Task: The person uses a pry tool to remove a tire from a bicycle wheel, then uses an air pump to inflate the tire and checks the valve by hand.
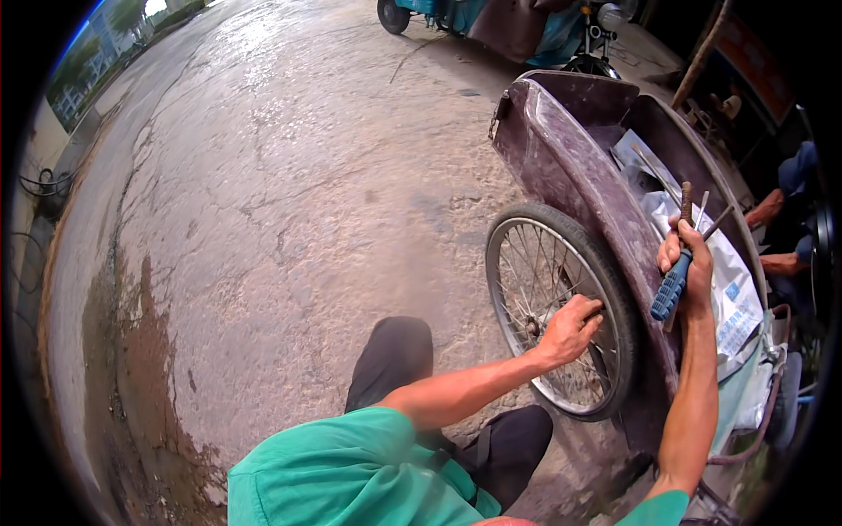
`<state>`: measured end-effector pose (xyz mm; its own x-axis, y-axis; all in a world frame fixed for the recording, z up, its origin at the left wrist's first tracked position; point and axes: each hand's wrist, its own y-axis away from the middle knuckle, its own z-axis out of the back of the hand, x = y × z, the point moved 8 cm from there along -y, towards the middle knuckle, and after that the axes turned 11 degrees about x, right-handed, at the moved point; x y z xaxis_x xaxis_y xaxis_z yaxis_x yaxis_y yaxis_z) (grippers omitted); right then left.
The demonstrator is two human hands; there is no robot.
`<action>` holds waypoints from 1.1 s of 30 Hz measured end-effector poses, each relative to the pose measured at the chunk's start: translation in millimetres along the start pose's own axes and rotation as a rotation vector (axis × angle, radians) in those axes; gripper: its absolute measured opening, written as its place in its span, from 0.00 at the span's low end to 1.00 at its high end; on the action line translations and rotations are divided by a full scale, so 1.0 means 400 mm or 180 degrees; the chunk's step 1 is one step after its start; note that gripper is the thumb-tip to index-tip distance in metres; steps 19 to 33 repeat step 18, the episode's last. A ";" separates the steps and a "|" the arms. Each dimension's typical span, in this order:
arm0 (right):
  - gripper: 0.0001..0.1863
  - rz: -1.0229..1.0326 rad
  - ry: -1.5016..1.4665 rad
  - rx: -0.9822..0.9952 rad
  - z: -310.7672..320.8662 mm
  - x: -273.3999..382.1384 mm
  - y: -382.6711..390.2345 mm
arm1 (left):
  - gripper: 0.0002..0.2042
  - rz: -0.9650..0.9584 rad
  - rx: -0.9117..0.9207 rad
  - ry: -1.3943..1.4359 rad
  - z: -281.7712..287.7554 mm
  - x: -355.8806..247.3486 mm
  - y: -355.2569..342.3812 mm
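The spoked wheel [521, 252] of a dark maroon cart stands upright in front of me. My left hand [570, 333] reaches over its spokes, close to the inner side of the black tyre [616, 302]. Its fingers are curled together, and whatever they may hold is hidden. Above the cart's side wall [561, 153], my right hand [693, 259] is closed around several tools. One is a screwdriver with a ribbed blue handle [670, 289], pointing down toward me. A brown, rusty-looking rod [686, 202] and thin metal shafts stick out past the fingers.
White printed sacks [735, 307] lie in the cart bed. Another person's arms [767, 210] show beyond its far side. A teal vehicle [443, 16] stands at the top, on cracked concrete ground [324, 193]. A wet patch [145, 377] spreads at the left.
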<state>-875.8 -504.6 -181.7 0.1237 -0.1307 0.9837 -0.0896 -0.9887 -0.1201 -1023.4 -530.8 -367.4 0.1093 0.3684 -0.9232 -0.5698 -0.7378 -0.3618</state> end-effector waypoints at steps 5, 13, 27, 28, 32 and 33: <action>0.18 -0.0009 -0.0025 0.0020 0.025 -0.008 0.001 | 0.15 -0.0087 -0.0147 0.0131 0.011 -0.008 0.008; 0.18 -0.0006 0.0011 0.0051 0.010 -0.004 -0.001 | 0.18 -0.0173 0.0200 -0.0006 -0.015 0.012 0.017; 0.16 -0.0046 -0.0004 0.0090 0.020 -0.004 0.003 | 0.20 -0.0297 0.0273 -0.0084 0.003 -0.017 0.029; 0.16 -0.0046 -0.0004 0.0090 0.020 -0.004 0.003 | 0.20 -0.0297 0.0273 -0.0084 0.003 -0.017 0.029; 0.16 -0.0046 -0.0004 0.0090 0.020 -0.004 0.003 | 0.20 -0.0297 0.0273 -0.0084 0.003 -0.017 0.029; 0.16 -0.0046 -0.0004 0.0090 0.020 -0.004 0.003 | 0.20 -0.0297 0.0273 -0.0084 0.003 -0.017 0.029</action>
